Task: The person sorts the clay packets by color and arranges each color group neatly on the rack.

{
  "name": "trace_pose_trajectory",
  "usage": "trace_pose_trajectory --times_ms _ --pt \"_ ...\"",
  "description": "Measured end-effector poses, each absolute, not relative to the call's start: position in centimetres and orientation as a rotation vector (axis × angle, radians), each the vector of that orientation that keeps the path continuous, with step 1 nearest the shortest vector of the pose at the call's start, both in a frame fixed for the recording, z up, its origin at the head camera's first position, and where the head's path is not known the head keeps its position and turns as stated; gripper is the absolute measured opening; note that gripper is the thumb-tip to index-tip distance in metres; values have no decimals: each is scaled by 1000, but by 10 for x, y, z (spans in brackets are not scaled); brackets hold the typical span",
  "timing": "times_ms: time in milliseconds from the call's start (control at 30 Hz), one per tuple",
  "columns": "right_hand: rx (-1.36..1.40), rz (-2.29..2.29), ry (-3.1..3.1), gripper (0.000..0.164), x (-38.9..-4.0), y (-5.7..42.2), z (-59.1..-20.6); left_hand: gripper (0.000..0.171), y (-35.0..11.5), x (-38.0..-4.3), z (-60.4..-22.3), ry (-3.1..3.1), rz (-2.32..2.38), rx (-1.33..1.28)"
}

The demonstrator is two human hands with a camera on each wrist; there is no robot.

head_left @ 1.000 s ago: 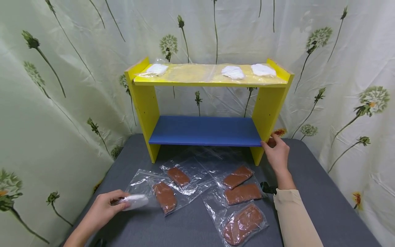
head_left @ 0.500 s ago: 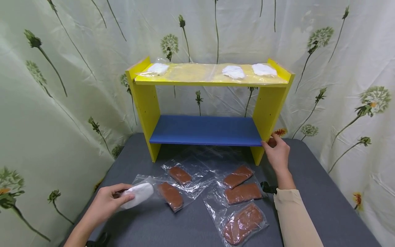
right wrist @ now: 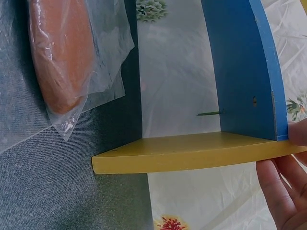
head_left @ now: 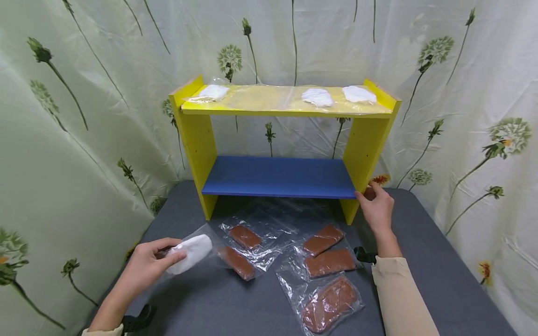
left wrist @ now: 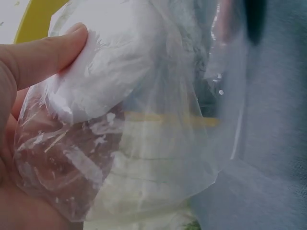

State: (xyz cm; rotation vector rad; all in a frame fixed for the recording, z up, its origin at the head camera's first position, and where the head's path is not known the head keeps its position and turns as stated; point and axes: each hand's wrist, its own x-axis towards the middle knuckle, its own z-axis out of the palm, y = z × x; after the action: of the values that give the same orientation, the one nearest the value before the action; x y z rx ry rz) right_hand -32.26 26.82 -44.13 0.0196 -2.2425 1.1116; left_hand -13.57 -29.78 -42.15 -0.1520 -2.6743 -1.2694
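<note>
My left hand (head_left: 145, 263) pinches a clear plastic bag holding a flat white slab (head_left: 193, 252), raised above the dark table at the front left. Seen from the left wrist, the thumb presses on the white slab (left wrist: 115, 62) through the plastic, and the loose bag trails off to the side. My right hand (head_left: 378, 210) grips the right yellow side panel (head_left: 363, 144) of a small shelf unit, at the front corner of the blue shelf (head_left: 279, 177). In the right wrist view, fingers and thumb sit on either side of that yellow panel (right wrist: 192, 160).
Several bagged brown slabs lie before the unit, including one beside the left hand's bag (head_left: 237, 262) and a large one (head_left: 329, 305) at front right. On the yellow top shelf (head_left: 260, 99) rest three white slabs under plastic. A flowered curtain (head_left: 470, 140) hangs behind.
My left hand has lifted the white slab up and slightly right, tilting its broad face into view. The nearest brown slab on the left has shifted right. My right hand stays in place.
</note>
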Motion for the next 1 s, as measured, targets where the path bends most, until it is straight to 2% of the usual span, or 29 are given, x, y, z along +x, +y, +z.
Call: trace_pose_trajectory --times_ms 667,1000 --pt "10 1109 -2256 45 -324 269 -441 25 -279 -154 -383 -2489 -1287 -299" --pt "7 1113 -2259 44 -324 269 -441 23 -260 -169 -350 -2448 -1301 -424"
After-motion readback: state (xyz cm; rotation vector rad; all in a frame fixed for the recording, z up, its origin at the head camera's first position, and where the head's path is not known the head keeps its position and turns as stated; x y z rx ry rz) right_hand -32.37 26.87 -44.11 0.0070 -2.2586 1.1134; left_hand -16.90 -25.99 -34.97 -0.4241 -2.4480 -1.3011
